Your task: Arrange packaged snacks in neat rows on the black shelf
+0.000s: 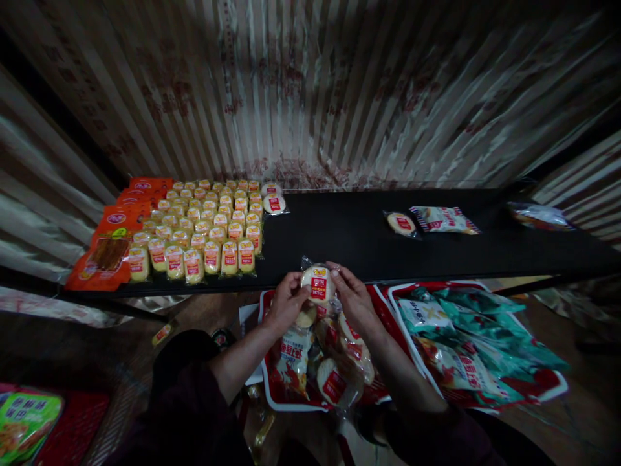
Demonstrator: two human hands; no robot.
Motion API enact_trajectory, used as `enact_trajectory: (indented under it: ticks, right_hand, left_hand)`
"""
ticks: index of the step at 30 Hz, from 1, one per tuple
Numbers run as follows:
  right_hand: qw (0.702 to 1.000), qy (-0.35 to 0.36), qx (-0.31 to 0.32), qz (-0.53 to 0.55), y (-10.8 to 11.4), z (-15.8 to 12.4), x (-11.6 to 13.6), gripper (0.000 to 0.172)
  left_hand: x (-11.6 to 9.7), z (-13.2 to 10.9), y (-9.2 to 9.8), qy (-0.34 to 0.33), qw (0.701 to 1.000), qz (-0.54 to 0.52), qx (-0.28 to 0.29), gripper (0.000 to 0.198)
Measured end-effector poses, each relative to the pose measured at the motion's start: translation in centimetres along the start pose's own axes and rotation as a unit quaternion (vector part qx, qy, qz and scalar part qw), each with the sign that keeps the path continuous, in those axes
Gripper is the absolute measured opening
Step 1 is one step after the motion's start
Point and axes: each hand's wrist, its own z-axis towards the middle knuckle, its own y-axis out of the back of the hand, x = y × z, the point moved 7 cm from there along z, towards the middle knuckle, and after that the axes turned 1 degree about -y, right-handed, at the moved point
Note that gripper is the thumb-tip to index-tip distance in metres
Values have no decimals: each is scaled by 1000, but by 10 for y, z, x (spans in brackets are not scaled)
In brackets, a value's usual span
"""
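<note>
Clear plastic wraps the cracker [317, 283] you hold at the front edge of the black shelf [330, 239]. Your left hand [286, 301] pinches its left side between thumb and fingers; your right hand [350, 294] pinches the wrapper opposite. Below sits the left basket [301, 406], beside the right basket [557, 390] with its teal bags [504, 330]. Yellow packs [208, 226] stand in rows near orange packets [114, 226]. The far-right packet [541, 215] is too dim to identify.

Dark, plum-tinged sleeves [194, 398] stopped partway up the forearms [242, 359], leaving the left hand [288, 302] and right hand [356, 299] bare. The trousers [180, 349] looked nearly black, their folds lost in shadow.
</note>
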Motion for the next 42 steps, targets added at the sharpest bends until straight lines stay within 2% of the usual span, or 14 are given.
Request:
enact_trajectory:
  ticks: [6, 12, 18, 21, 25, 31, 36, 40, 42]
  right_hand:
    - [1000, 11, 12, 6, -3, 7, -6, 41]
    - [999, 17, 9, 36, -7, 12, 1, 36]
    - [998, 41, 10, 38, -17, 14, 9, 37]
    - [997, 68, 6, 39, -20, 17, 13, 35]
    - [995, 96, 7, 21, -24, 20, 18, 36]
    - [996, 89, -13, 27, -30, 25, 20, 40]
    - [994, 95, -38, 29, -36, 30, 18, 39]
    - [993, 98, -57, 31, -39, 32, 17, 44]
    - [992, 115, -52, 25, -43, 30, 22, 45]
  left_hand:
    - [-6, 5, 1, -6, 999, -30, -19, 28]
    - [-14, 11, 6, -21, 996, -71, -47, 36]
    - [-27, 19, 6, -43, 995, -68, -55, 33]
    - [-33, 25, 7, -55, 995, -53, -67, 29]
    - [-34, 33, 11, -55, 992, -28, -110, 23]
    - [-37, 41, 20, -77, 983, 4, -166, 25]
    - [-43, 43, 26, -124, 972, 83, -183, 16]
    - [-48, 43, 28, -124, 961, 145, -198, 19]
    - [-53, 42, 26, -128, 959, 167, -188, 23]
